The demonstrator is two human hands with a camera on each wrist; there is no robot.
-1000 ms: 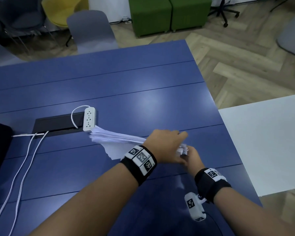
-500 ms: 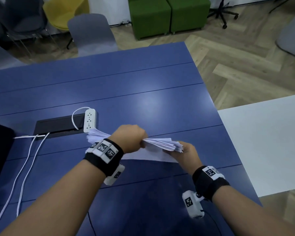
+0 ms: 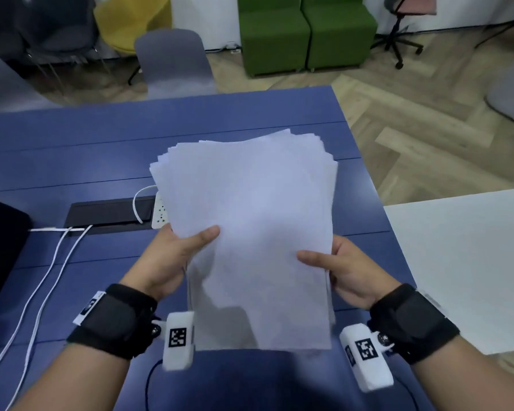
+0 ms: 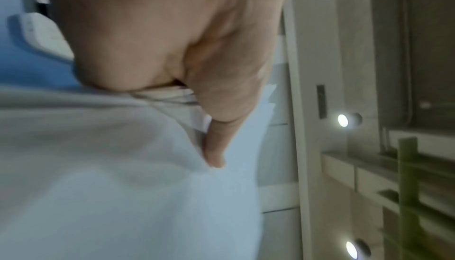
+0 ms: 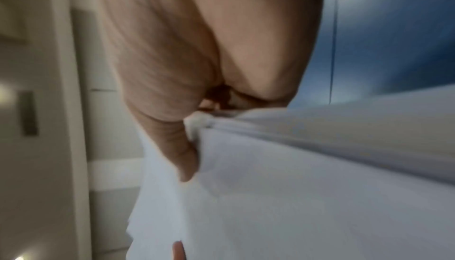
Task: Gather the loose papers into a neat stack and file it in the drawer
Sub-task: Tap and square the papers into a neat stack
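**Paper stack held upright in both hands**

We hold the stack of papers (image 3: 250, 232) up in front of us above the blue surface (image 3: 86, 143), its broad white face turned toward us; our left hand (image 3: 172, 259) grips the stack's left edge, thumb laid across the front sheet and fingers hidden behind; our right hand (image 3: 347, 268) grips the right edge the same way, thumb on the front. The sheets are not squared; their top edges fan out in uneven steps. From the left wrist the sheet edges show pinched under the thumb; from the right wrist the paper bunches at the thumb's base. Behind the stack a white power strip (image 3: 160, 215) lies on the surface beside a dark cable hatch (image 3: 107, 213); white cables (image 3: 51, 262) trail from it toward us.
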